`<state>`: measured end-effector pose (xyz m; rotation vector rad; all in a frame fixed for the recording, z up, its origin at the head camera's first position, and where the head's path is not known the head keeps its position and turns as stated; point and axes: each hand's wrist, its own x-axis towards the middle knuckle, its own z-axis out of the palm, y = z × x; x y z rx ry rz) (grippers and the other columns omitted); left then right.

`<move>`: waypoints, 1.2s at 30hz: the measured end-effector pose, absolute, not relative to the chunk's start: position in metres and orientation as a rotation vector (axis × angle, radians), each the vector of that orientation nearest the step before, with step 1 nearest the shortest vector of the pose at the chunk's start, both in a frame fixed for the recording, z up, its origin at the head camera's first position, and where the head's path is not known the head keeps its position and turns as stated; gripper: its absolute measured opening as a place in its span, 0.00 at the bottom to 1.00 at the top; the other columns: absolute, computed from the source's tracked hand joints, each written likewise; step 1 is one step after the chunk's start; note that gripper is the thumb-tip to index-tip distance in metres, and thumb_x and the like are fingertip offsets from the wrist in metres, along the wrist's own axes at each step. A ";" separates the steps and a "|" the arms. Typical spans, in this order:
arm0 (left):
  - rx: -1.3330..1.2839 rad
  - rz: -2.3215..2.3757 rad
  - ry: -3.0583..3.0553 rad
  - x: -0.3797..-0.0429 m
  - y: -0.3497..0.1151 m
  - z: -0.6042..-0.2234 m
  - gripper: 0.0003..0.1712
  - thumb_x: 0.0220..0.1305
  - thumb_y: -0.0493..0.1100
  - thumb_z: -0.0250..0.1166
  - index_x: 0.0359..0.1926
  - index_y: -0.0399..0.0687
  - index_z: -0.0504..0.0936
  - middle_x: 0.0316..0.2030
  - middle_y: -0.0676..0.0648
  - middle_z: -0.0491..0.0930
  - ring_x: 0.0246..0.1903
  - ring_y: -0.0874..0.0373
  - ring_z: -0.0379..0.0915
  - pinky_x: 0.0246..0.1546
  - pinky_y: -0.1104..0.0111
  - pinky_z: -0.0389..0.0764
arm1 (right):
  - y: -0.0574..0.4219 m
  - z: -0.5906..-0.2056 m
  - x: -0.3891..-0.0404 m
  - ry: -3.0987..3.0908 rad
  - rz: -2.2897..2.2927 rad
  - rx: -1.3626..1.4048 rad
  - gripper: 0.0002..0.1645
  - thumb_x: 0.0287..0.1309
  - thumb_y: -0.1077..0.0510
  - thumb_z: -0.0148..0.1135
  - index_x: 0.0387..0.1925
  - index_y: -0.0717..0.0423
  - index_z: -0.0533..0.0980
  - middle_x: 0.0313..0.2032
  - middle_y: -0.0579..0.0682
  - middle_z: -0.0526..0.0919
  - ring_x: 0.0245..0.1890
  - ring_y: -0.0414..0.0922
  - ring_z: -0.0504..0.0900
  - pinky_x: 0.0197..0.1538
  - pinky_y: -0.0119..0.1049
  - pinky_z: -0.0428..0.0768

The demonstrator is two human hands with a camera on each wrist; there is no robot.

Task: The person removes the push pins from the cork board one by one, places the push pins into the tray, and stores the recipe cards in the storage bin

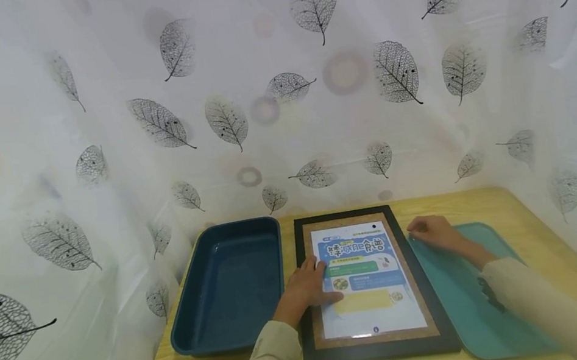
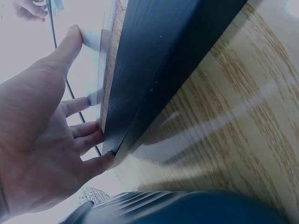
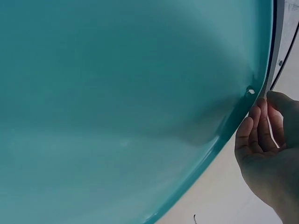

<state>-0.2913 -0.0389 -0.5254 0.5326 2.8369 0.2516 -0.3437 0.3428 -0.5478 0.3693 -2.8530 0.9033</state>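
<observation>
My left hand rests on the left part of a printed paper sheet with colourful text, its fingers spread. The sheet lies on a black-framed cork board; in the left wrist view the little finger touches the black frame. My right hand is between the board's right side and the far left corner of a teal tray. Its thumb and fingertips come together at the tray rim, beside a small whitish spot. I cannot tell whether they hold anything.
A deep dark blue tray stands left of the board on the wood-grain table. Small dark dots sit on the sheet near its top right corner and bottom edge. A leaf-print curtain hangs behind the table and along both sides.
</observation>
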 end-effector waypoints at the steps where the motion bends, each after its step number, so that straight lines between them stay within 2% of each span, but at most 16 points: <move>1: 0.535 0.250 2.837 -0.291 -0.039 -0.525 0.57 0.57 0.73 0.71 0.78 0.48 0.65 0.78 0.40 0.58 0.76 0.44 0.57 0.73 0.49 0.65 | 0.340 -0.546 -0.344 -2.856 0.902 0.368 0.09 0.66 0.62 0.67 0.43 0.64 0.83 0.42 0.60 0.88 0.45 0.60 0.86 0.52 0.60 0.83; 11: 0.549 0.235 2.840 -0.293 -0.036 -0.523 0.57 0.58 0.74 0.70 0.78 0.49 0.64 0.78 0.41 0.58 0.75 0.44 0.58 0.73 0.49 0.65 | 0.322 -0.543 -0.361 -2.793 0.880 0.480 0.09 0.64 0.64 0.69 0.42 0.66 0.84 0.38 0.58 0.88 0.39 0.55 0.86 0.46 0.53 0.86; 19: 0.516 0.252 2.833 -0.294 -0.037 -0.525 0.57 0.56 0.74 0.71 0.78 0.50 0.64 0.78 0.42 0.58 0.73 0.43 0.61 0.73 0.49 0.66 | 0.305 -0.549 -0.374 -2.900 0.933 0.350 0.13 0.65 0.58 0.69 0.44 0.64 0.84 0.37 0.56 0.87 0.38 0.50 0.84 0.43 0.46 0.85; 26: 0.506 0.234 2.836 -0.291 -0.037 -0.525 0.57 0.57 0.74 0.71 0.78 0.51 0.65 0.78 0.42 0.58 0.73 0.44 0.61 0.73 0.50 0.66 | 0.293 -0.552 -0.378 -2.898 0.962 0.360 0.14 0.64 0.60 0.69 0.46 0.67 0.83 0.39 0.59 0.87 0.39 0.52 0.85 0.44 0.46 0.86; 36: 0.523 0.208 2.845 -0.292 -0.038 -0.525 0.57 0.57 0.75 0.70 0.78 0.51 0.65 0.77 0.42 0.59 0.73 0.44 0.61 0.73 0.50 0.66 | 0.281 -0.555 -0.383 -2.918 0.894 0.340 0.17 0.63 0.57 0.72 0.47 0.67 0.84 0.37 0.56 0.88 0.38 0.51 0.85 0.47 0.50 0.85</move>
